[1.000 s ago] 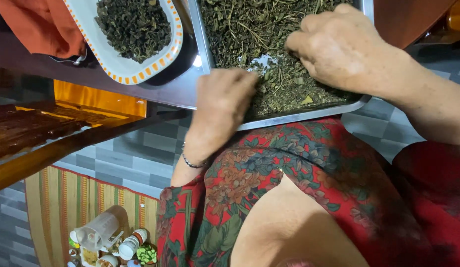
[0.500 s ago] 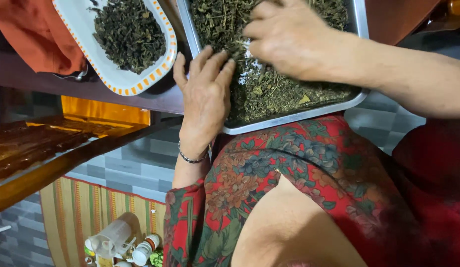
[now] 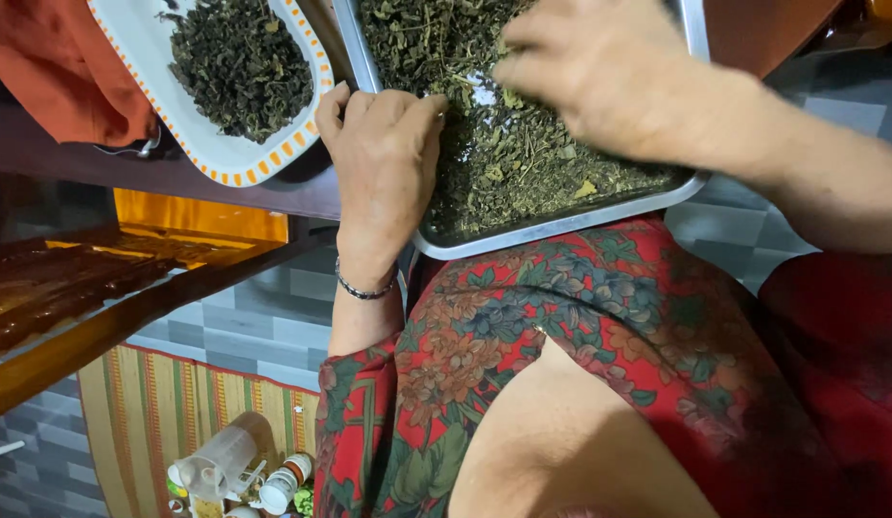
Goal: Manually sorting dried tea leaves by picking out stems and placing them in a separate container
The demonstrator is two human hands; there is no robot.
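Note:
A metal tray full of dried green-brown leaves rests on my lap. My left hand lies on the tray's left rim, fingers together and pointing up, their tips touching the leaves. Over the middle of the tray, my right hand is bent, with its fingertips down in the leaves. Whether it pinches any leaves is hidden. A white oval plate with an orange dashed border holds a heap of darker dried leaves at the upper left.
An orange cloth hangs at the top left. Below it are a dark wooden ledge and wooden slats. On the floor lie a striped mat, a clear plastic jug and small jars.
My left hand has slid up from the tray's near edge onto its left rim. The right hand moved leftward across the leaves. The view shifted slightly.

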